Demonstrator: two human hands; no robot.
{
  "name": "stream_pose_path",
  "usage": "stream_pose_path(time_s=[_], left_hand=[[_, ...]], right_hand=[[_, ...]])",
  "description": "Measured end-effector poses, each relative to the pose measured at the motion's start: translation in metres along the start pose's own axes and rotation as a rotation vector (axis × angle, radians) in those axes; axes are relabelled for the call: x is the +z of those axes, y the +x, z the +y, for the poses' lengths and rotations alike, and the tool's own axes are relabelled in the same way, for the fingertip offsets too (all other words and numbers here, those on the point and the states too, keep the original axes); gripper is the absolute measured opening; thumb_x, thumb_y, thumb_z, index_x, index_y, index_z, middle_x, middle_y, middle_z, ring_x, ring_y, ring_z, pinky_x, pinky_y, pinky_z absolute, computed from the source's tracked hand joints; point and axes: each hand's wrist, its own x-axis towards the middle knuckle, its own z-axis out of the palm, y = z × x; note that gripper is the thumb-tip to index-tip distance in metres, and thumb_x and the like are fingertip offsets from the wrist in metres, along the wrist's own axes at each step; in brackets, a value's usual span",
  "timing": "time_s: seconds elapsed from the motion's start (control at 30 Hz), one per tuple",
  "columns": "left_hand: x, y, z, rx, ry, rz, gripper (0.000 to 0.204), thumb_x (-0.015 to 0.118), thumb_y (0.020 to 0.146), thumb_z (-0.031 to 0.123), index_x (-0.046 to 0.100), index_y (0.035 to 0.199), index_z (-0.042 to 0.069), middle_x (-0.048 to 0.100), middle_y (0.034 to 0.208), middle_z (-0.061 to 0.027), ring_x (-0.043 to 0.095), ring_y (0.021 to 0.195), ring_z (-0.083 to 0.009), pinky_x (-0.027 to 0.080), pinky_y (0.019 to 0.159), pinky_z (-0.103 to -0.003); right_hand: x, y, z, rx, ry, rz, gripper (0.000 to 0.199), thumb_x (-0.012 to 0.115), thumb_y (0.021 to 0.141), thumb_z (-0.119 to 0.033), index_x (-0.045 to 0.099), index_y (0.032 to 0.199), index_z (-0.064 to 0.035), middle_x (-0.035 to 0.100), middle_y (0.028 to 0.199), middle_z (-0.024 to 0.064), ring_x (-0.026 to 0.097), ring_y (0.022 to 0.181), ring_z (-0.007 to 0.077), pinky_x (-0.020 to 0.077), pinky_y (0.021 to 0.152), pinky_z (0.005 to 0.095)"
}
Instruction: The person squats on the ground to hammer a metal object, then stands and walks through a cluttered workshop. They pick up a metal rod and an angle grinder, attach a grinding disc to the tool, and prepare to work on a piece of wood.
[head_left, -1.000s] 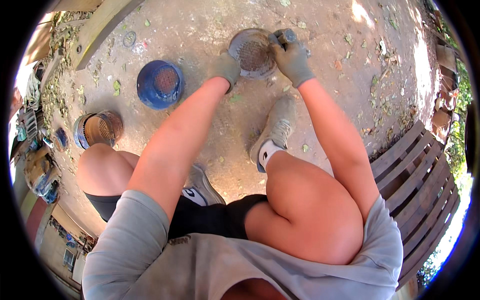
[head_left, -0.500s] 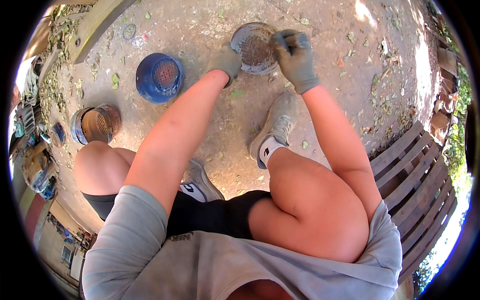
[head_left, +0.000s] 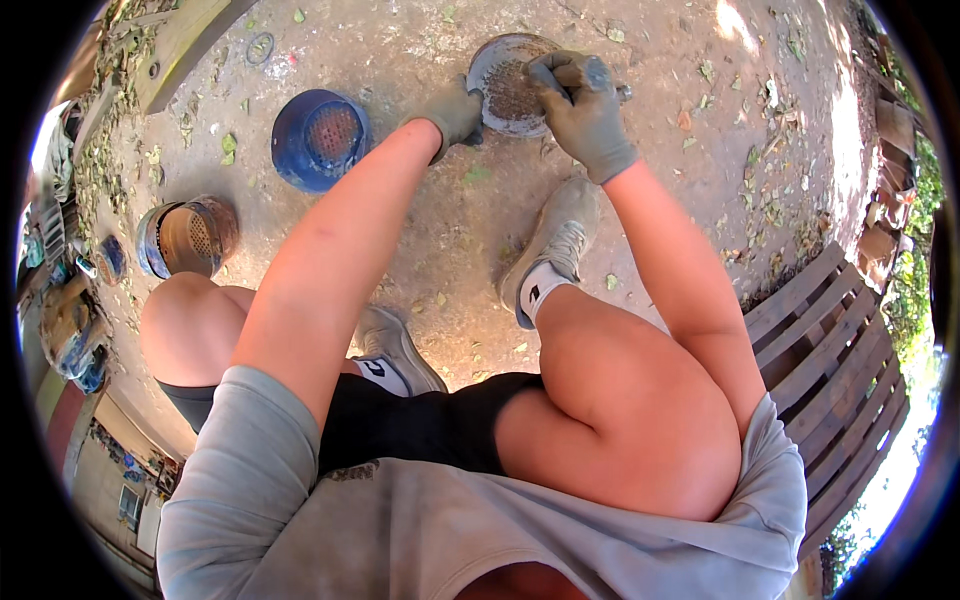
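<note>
A round, worn metal pan or sieve [head_left: 518, 127] with a pale rim and a dark, speckled bottom is in front of me. At its left edge my left hand [head_left: 455, 112], in a grey-green work glove, is closed on the rim. My right hand [head_left: 585, 112], gloved the same way, is closed over the pan's right side. A short dark stub, like the end of a handle, juts from the right side of this hand. The rest of what it holds is hidden by the fingers.
A blue bucket [head_left: 288, 150] with a perforated-looking bottom stands to the left. Behind my left knee sit rusty nested round containers [head_left: 222, 232]. A wooden beam [head_left: 190, 50] lies far left, and a slatted wooden bench [head_left: 830, 370] is at my right. Dry leaves litter the ground.
My right hand has turned slightly and shifted over the pan, so the dark stub now shows at its right. My left hand's wrist has also turned a little at the rim.
</note>
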Motion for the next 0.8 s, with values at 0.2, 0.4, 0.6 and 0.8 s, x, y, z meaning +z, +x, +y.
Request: stream_pose_path(time_s=[0.2, 0.4, 0.6, 0.8], left_hand=[[0.000, 0.000, 0.002, 0.039, 0.154, 0.075, 0.041, 0.042, 0.107, 0.023, 0.051, 0.139, 0.000, 0.077, 0.090, -0.0173, 0.078, 0.076, -0.0258, 0.062, 0.079, -0.041], [-0.003, -0.008, 0.007, -0.036, 0.033, -0.028, 0.040, 0.043, 0.107, 0.023, 0.050, 0.140, 0.001, 0.077, 0.093, -0.0165, 0.077, 0.076, -0.0256, 0.062, 0.079, -0.040], [-0.002, -0.007, -0.010, 0.014, -0.232, -0.131, 0.039, 0.046, 0.107, 0.022, 0.049, 0.141, 0.003, 0.073, 0.100, -0.0164, 0.075, 0.085, -0.0271, 0.064, 0.080, -0.039], [0.004, -0.011, -0.007, 0.029, -0.115, -0.097, 0.037, 0.048, 0.105, 0.024, 0.055, 0.133, 0.002, 0.074, 0.098, -0.0163, 0.076, 0.087, -0.0260, 0.063, 0.082, -0.040]], right_hand=[[0.021, -0.007, -0.006, 0.032, 0.017, -0.008, 0.019, 0.073, 0.098, -0.018, 0.075, 0.113, -0.0064, 0.078, 0.099, 0.0089, 0.075, 0.090, 0.0242, 0.0594, 0.084, 0.0415], [0.017, -0.009, 0.013, 0.031, 0.286, 0.124, 0.021, 0.073, 0.100, -0.019, 0.073, 0.109, 0.0007, 0.078, 0.099, 0.0082, 0.074, 0.089, 0.0203, 0.0602, 0.080, 0.0380], [0.019, -0.001, -0.009, 0.054, 0.159, 0.030, 0.012, 0.077, 0.096, -0.007, 0.075, 0.102, 0.0030, 0.077, 0.098, 0.0082, 0.073, 0.087, 0.0159, 0.0593, 0.074, 0.0302], [0.037, -0.006, 0.000, -0.039, 0.355, 0.213, 0.007, 0.078, 0.093, -0.001, 0.074, 0.097, 0.0039, 0.077, 0.096, 0.0111, 0.074, 0.085, 0.0180, 0.0601, 0.071, 0.0324]])
